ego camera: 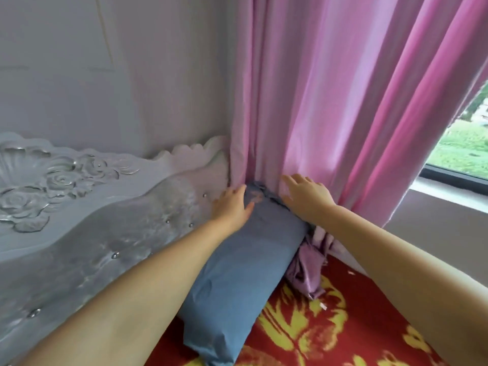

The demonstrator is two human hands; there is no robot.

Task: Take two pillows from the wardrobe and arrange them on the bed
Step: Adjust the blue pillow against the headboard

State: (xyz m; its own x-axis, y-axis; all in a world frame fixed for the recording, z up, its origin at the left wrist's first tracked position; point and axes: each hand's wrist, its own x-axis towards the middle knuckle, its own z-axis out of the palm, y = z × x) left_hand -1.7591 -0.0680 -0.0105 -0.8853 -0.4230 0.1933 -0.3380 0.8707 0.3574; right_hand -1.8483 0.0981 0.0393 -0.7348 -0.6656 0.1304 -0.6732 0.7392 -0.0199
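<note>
While both arms are stretched out to the far corner of the bed, here's how it looks:

Pillow: one blue pillow [237,262] lies along the carved headboard [87,207], on top of the red and yellow bedspread [330,320]. Its far end is shoved right into the corner where the pink curtain [330,101] hangs down.

Left hand [232,207]: open, fingers loosely together, palm pressed on the pillow's far end next to the headboard. Looks like it's pushing that end flush, not gripping anything.

Right hand [306,194]: fingers spread flat, resting on the other side of the same end, right at the curtain's lower folds. My guess is it's keeping the curtain off the pillow, or tucking the corner in.

Why there: the headboard is where pillows go, so snugging it against that makes sense.

Extra stuff: a crumpled lilac cloth [309,268] sits bunched just beside the pillow on the curtain side. Can't tell what it is.

Second pillow: not in view, and neither is the wardrobe.

Progress: I'd say roughly halfway, one pillow getting its final nudge.

Watch out: curtain fabric could get trapped under the pillow end.
</note>
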